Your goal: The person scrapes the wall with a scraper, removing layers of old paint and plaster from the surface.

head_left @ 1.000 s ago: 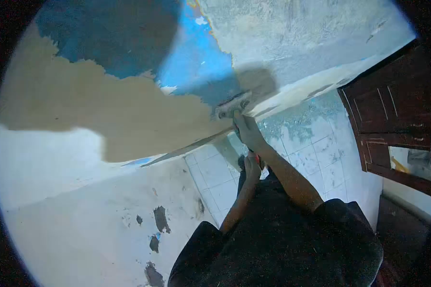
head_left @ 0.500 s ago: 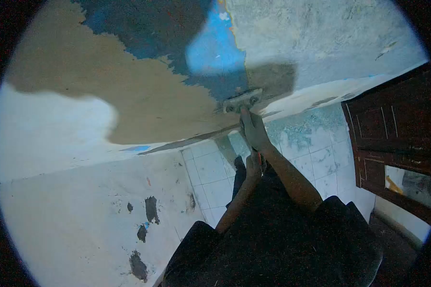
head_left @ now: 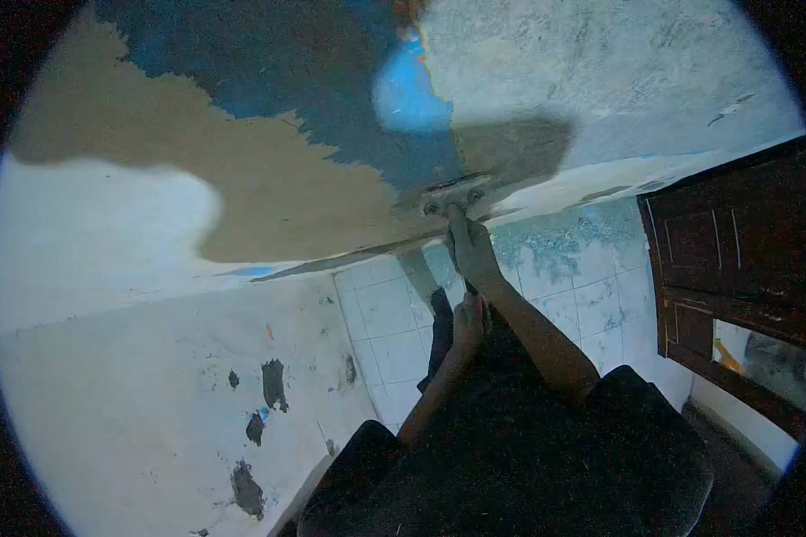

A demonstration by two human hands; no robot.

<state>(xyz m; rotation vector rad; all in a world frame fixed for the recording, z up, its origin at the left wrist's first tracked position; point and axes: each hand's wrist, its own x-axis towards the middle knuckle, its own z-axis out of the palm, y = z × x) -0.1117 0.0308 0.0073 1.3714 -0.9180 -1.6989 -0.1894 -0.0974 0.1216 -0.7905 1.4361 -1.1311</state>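
Observation:
A wide flat scraping tool (head_left: 454, 194) lies with its blade against the wall (head_left: 287, 192), low down near the wall's bottom edge. My right hand (head_left: 475, 253) is closed round the tool, just behind the blade. Further back, nearer my body, my left hand (head_left: 469, 324) is closed on something with a dark and red part, which looks like the tool's handle but is mostly hidden. Around the blade the wall shows grey-brown coating, a dark blue area and a bright blue patch (head_left: 412, 94).
On the right stands a dark brown wooden door or cabinet (head_left: 734, 242). White floor tiles (head_left: 394, 309) with greenish-grey smears run below the wall. At the lower left, a pale wall (head_left: 170, 385) carries several dark patches.
The view has shifted slightly. The blade looks flatter against the wall, less tilted than before. Both hands keep their hold, and my left hand sits slightly lower.

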